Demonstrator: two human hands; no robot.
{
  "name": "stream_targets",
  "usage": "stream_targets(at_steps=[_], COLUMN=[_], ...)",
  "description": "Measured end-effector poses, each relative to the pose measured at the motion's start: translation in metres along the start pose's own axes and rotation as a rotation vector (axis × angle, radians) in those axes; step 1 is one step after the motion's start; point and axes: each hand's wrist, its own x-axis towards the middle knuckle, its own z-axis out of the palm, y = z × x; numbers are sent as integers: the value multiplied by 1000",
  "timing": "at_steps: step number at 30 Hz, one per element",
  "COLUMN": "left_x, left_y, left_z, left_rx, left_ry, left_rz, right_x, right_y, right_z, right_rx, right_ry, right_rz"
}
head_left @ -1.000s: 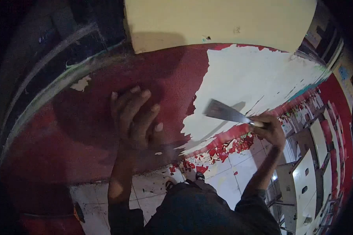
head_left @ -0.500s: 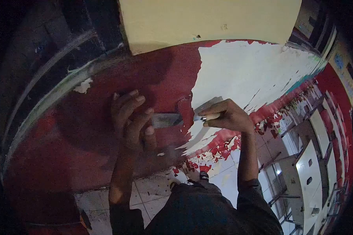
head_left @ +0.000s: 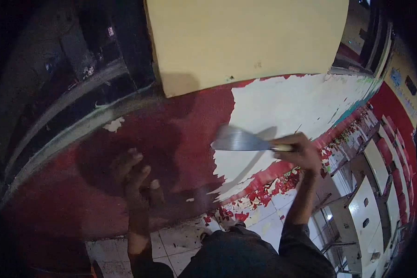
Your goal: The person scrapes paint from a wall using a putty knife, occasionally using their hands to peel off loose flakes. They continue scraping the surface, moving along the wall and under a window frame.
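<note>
My right hand (head_left: 300, 152) is closed around the pale handle of a paint scraper (head_left: 242, 139). The broad metal blade points left and overlaps the ragged edge where red paint (head_left: 197, 132) meets an exposed white patch (head_left: 287, 99) on the wall. A long shadow of the tool falls across the white. To the left, my left hand (head_left: 141, 178) is raised in front of the red paint, fingers apart and nothing in them. It is dim there, in my own shadow.
Cream wall (head_left: 245, 41) rises above the red band. Red and white paint flakes (head_left: 264, 194) litter the tiled floor (head_left: 171, 241) along the wall's foot. White-topped desks (head_left: 366, 204) stand at the right. A dark window opening with a ledge (head_left: 69, 139) lies at the left.
My left hand has moved left and down, away from the scraper blade. My right hand has shifted right and down, and the blade now shows its broad face.
</note>
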Motion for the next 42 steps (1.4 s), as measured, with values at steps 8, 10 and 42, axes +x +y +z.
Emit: stream_targets(at_steps=[8, 10, 42], left_x=[-12, -18, -30], left_y=[-16, -17, -16], left_z=[6, 7, 11], left_rx=[178, 155, 205], left_ry=[-3, -4, -70], left_rz=[110, 81, 71], right_x=[-8, -6, -17], right_y=[27, 21, 5], right_z=[59, 69, 6], right_rx=[38, 97, -230], right_ry=[110, 89, 5], right_rz=[-14, -24, 247])
